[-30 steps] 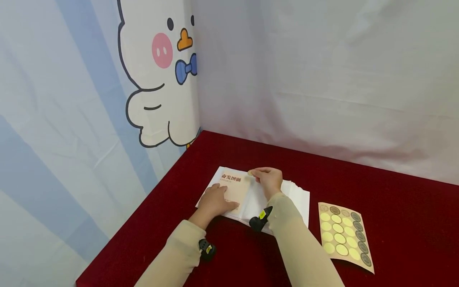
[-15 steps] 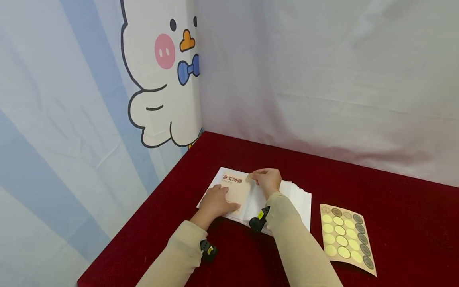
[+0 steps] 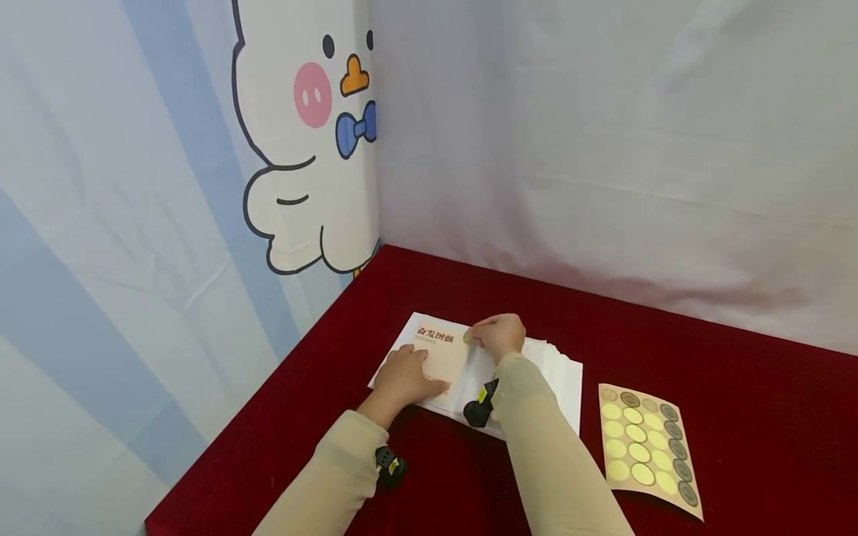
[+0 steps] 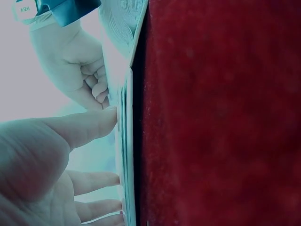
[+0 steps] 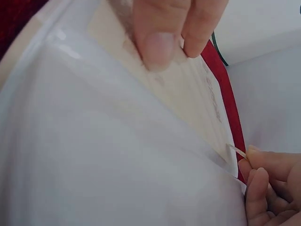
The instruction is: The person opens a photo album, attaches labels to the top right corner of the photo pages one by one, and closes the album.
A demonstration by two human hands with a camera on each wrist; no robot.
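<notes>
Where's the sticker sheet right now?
In the head view, the sticker sheet lies on the red table, to the right of the white stack.

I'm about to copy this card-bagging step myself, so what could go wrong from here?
The right hand pinches only the corner of the beige card, so that corner might bend or crease. The left hand presses flat on the stack of clear bags, which looks slippery, so the stack could slide on the red table.
</notes>
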